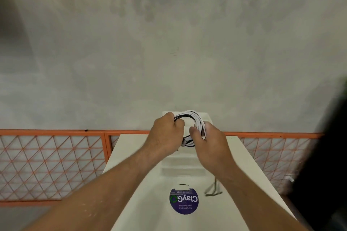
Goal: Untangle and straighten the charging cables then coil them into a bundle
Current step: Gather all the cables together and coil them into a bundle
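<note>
White and black charging cables [194,117] are gathered into 1 round coil, held in the air between 2 hands above the far end of a pale table [131,155]; the left hand [166,131] has its fingers curled tight round the coil's left side; the right hand [208,139] wraps the coil's right side, thumb showing inside the loop and fingers folded over the outer strands; both grips are closed on the cables, neither loose. Several turns lie side by side, white ones outermost at the top and a black one inside; the lower part of the coil is hidden between the hands, so I cannot tell whether every end is tucked in.

The step in hand looks like the coiling itself, near its close; untangling and straightening seem done, judging by how evenly the turns lie. A thin dark strand [212,189] lies on the table just beside the right forearm; it is blurred, and I cannot tell whether it is a trailing cable end or something else. If it is a tail, the next move calls for 1 hand to pinch the loops while the other draws the slack up and lays it round as a further turn; letting go with both would likely let the turns spring apart.

A round purple sticker [184,201] sits on the table nearer the person; an orange mesh fence [52,155] runs behind the table.
</note>
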`<state>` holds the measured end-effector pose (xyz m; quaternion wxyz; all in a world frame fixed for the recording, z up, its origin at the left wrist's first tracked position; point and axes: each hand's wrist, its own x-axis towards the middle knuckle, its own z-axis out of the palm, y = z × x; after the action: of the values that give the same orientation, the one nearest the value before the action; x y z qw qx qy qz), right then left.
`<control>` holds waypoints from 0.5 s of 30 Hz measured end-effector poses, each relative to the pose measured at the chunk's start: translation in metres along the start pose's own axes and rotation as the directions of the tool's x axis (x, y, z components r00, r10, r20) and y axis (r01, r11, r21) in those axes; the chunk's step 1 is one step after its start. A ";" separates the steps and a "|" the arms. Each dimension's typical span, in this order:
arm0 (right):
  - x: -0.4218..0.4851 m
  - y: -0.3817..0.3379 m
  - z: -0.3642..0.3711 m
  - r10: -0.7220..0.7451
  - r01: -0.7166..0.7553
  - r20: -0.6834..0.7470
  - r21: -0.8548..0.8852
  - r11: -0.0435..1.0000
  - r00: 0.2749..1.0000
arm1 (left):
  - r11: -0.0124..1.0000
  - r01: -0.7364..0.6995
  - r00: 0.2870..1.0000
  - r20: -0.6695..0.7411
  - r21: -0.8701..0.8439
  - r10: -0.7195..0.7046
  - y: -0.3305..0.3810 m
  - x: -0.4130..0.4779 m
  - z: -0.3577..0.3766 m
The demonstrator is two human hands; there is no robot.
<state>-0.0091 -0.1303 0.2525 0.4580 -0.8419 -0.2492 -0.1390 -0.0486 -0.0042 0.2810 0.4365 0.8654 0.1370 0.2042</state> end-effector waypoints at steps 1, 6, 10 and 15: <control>-0.001 0.000 0.005 0.080 -0.079 -0.006 0.075 0.994 0.997 | 0.999 0.017 0.999 -0.031 -0.039 -0.018 0.000 -0.001 0.004; 0.007 0.001 0.001 0.097 -0.099 0.023 0.089 0.991 0.995 | 0.944 0.166 0.986 0.064 -0.284 -0.154 -0.001 -0.017 0.014; 0.019 0.001 -0.019 -0.104 0.172 0.263 -0.252 0.952 0.959 | 0.998 0.042 0.996 0.078 -0.043 -0.039 0.000 -0.007 -0.005; 0.033 -0.011 -0.036 -0.225 0.331 0.325 -0.320 0.888 0.918 | 0.975 -0.212 0.961 0.196 0.065 0.196 0.013 -0.001 -0.016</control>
<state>0.0124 -0.1462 0.2955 0.2268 -0.8788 -0.3998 -0.1281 -0.0566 -0.0015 0.3000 0.3869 0.9081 0.0140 0.1594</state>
